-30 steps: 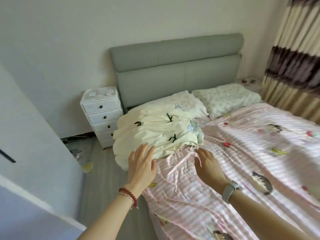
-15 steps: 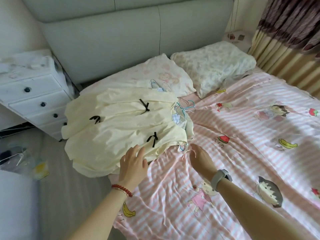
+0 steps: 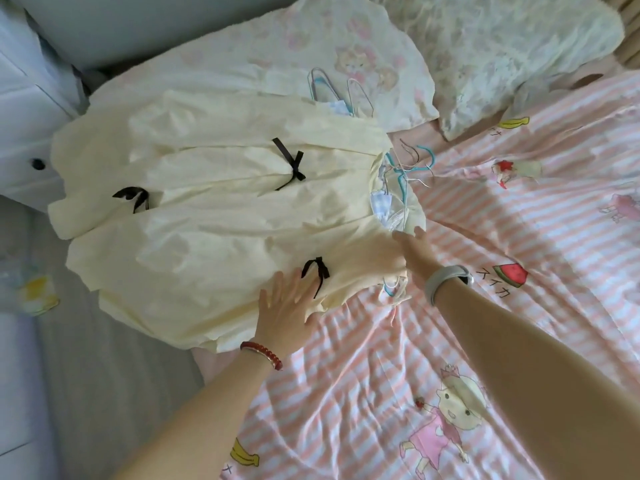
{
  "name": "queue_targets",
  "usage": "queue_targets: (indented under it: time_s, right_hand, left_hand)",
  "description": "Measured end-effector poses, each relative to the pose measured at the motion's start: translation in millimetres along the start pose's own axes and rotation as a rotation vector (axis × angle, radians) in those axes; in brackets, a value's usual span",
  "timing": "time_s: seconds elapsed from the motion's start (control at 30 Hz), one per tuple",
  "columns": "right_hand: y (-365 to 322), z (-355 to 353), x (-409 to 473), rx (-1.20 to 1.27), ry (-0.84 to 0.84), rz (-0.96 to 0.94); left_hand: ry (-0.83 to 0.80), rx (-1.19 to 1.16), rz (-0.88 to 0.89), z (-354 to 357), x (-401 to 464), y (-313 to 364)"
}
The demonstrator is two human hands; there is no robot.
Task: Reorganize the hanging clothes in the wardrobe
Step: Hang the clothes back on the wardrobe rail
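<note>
1. A pale yellow fabric garment with three small black ribbon bows (image 3: 221,216) lies heaped on the near left part of a bed, at ten o'clock from the frame's centre.
2. The left hand (image 3: 287,310), fingers straight and spread, rests flat on the garment's near edge, just beside the lowest bow.
3. The right hand (image 3: 414,252) touches the garment's right edge at its collar end; its fingertips are hidden in folds, so I cannot tell its grip.
4. Thin wire and teal plastic hangers (image 3: 412,168) poke out at one o'clock from the garment.
5. A pink-and-white striped cartoon-print bedsheet (image 3: 502,237) covers the bed.
</note>
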State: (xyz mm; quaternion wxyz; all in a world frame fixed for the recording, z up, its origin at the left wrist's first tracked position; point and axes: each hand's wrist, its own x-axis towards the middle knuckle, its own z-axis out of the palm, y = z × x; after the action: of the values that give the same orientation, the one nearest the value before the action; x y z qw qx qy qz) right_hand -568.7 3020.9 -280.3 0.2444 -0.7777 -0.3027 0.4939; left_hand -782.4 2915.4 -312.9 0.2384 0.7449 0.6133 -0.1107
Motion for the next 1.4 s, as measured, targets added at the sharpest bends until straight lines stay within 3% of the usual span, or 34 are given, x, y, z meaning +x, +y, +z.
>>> queue_targets:
  time_s: [0.1, 0.2, 0.27, 0.37, 0.47, 0.53, 0.67, 0.8, 1.03, 1.17, 1.4]
  right_hand:
    - [-12.5, 3.6, 0.0, -0.051, 0.114, 0.025]
    - [-20.0, 7.4, -24.3, 0.074, 0.315, -0.094]
    - [-17.8, 5.5, -52.0, 0.074, 0.416, -0.227]
    - [-5.1, -4.2, -97.9, -0.055, 0.425, -0.488]
    - [15.3, -16.9, -138.6, -0.241, 0.334, -0.709]
    - [27.9, -26.5, -167.3, -0.373, 0.268, -0.889]
    - [48.7, -50.4, -220.2, -0.516, 0.186, -1.130]
    - [85.7, -85.4, -257.5, -0.678, 0.215, -1.194]
    - [181.6, -117.7, -331.7, -0.770, 0.126, -1.192]
    - [204.4, -108.7, -374.9, -0.847, 0.014, -1.311]
    - [200.8, -57.1, -443.6, -0.824, -0.213, -1.485]
  left_hand:
    - [-0.033, -0.036, 0.032, -3.3, -2.3, -5.3]
    - [0.050, -0.176, 0.029, -23.3, -11.4, -10.4]
    - [0.209, -0.327, 0.002, -44.7, -23.4, -11.6]
    - [0.535, -0.414, 0.033, -84.5, -46.0, -10.5]
    - [0.807, -0.300, 0.095, -130.6, -65.9, -5.9]
    - [0.899, -0.148, 0.114, -158.4, -82.5, -0.1]
    - [0.706, -0.010, 0.093, -170.5, -130.3, 7.8]
    - [0.415, -0.257, 0.041, -122.6, -209.8, 20.8]
    - [0.272, -0.553, -0.153, -1.8, -368.2, 77.8]
    - [0.300, -0.632, -0.245, 34.8, -445.1, 83.0]
    - [0.510, -0.758, -0.462, 69.1, -557.6, 66.5]
